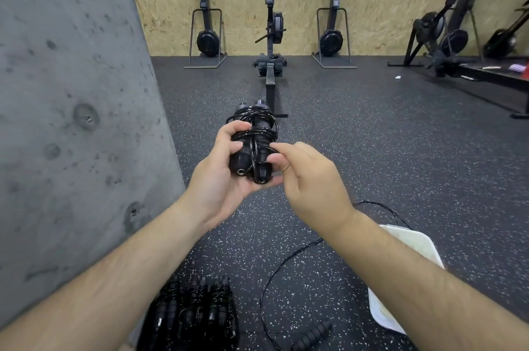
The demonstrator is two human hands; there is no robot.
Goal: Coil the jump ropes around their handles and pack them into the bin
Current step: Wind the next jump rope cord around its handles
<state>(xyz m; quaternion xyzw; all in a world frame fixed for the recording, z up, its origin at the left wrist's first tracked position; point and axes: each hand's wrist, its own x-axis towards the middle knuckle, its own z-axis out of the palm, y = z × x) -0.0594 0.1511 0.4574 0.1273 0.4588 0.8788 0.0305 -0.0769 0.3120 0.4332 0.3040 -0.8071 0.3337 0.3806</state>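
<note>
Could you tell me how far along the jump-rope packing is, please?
Done: several coiled bundles lie together at lower left. In hand: the left hand grips a wrapped rope while the right hand pinches its cord. Left: one loose rope on the floor.

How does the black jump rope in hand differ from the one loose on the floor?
The held black jump rope is wound round its two handles; the black floor rope trails uncoiled. The left hand grips the held rope, the right hand pinching its cord; the floor rope lies untouched. Both are black.
</note>
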